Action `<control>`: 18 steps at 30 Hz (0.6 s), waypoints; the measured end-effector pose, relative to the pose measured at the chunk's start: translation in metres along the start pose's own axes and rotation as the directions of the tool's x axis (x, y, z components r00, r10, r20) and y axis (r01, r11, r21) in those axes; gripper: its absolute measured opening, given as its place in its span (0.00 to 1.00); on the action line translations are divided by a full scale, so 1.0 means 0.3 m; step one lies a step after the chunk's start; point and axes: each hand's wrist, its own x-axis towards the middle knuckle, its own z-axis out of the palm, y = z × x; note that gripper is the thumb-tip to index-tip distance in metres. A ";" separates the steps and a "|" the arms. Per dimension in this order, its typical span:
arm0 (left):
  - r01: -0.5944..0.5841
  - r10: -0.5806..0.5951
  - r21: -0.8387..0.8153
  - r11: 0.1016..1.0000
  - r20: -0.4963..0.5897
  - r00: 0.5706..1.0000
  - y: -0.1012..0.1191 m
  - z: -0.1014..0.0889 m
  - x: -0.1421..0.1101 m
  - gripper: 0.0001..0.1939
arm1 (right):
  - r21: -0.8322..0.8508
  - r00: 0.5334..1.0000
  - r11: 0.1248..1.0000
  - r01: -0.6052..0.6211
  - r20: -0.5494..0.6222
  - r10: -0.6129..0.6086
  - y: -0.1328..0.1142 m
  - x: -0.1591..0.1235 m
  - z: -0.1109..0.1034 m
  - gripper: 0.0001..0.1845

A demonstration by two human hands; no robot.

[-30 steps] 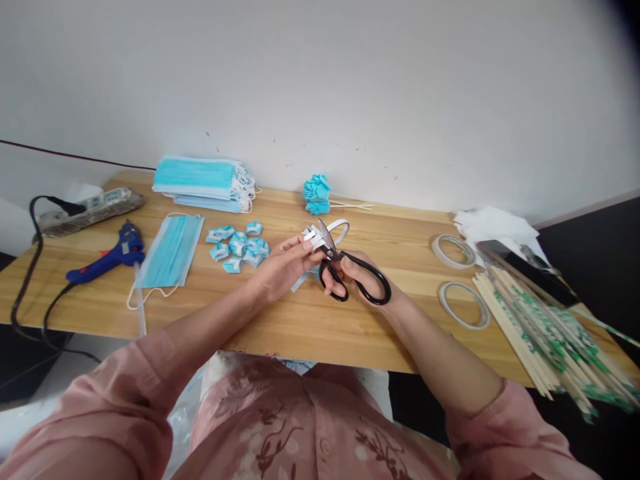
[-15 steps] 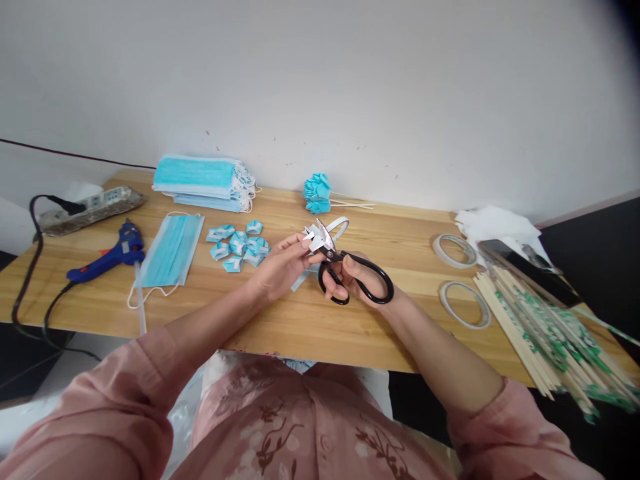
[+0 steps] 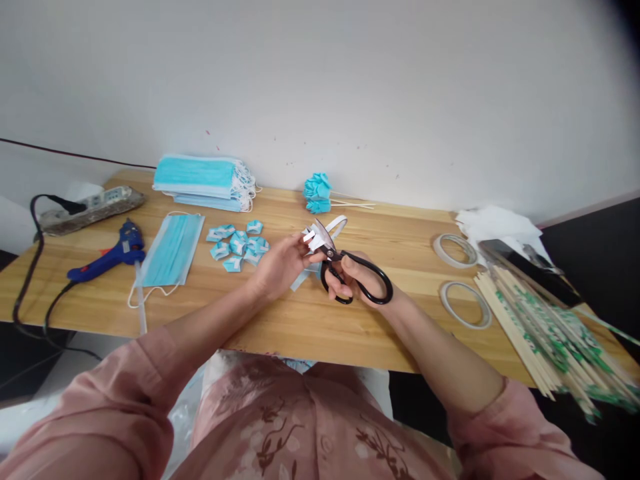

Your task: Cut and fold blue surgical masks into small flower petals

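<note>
In my left hand (image 3: pixel 285 265), the fingers pinch a small bunch of white strips (image 3: pixel 313 238). My right hand (image 3: pixel 356 275) grips black-handled scissors (image 3: pixel 340 256), with its fingers through and around the loops. The scissor blades lie up against the strips, just above the left fingertips; how far they are parted is hard to make out. Beyond the blades, a longer white strip (image 3: pixel 341 225) curls up. Under the hands a pale blue piece (image 3: pixel 300 280) lies partly hidden on the table. Left of my left hand is a cluster of small folded blue-and-white pieces (image 3: pixel 239 242).
A stack of face masks (image 3: pixel 195 175), a single mask (image 3: pixel 173 250), a blue glue gun (image 3: pixel 107 260) and a power strip (image 3: pixel 100 203) occupy the left. Blue flowers (image 3: pixel 317 190) lie behind. Tape rolls (image 3: pixel 466 305), a phone (image 3: pixel 530 273) and wrapped chopsticks (image 3: pixel 545 333) are right.
The scissor handles have come slightly closer together. My left thumb and fingers have shifted a little on the white strips. Everything else on the table stays put.
</note>
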 end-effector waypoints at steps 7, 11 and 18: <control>-0.040 0.033 0.108 0.993 0.066 0.997 -0.004 -0.028 -0.002 0.11 | -0.012 1.000 1.000 0.004 -0.030 -0.005 0.005 0.000 0.003 0.27; -0.022 0.013 0.130 0.991 0.069 0.998 -0.005 -0.034 0.001 0.17 | -0.035 0.999 0.999 0.015 -0.042 -0.017 0.000 0.003 0.007 0.27; -0.011 0.004 0.139 0.990 0.056 0.998 -0.002 -0.023 0.003 0.17 | -0.045 0.999 0.999 -0.008 -0.038 0.006 -0.013 0.002 0.009 0.28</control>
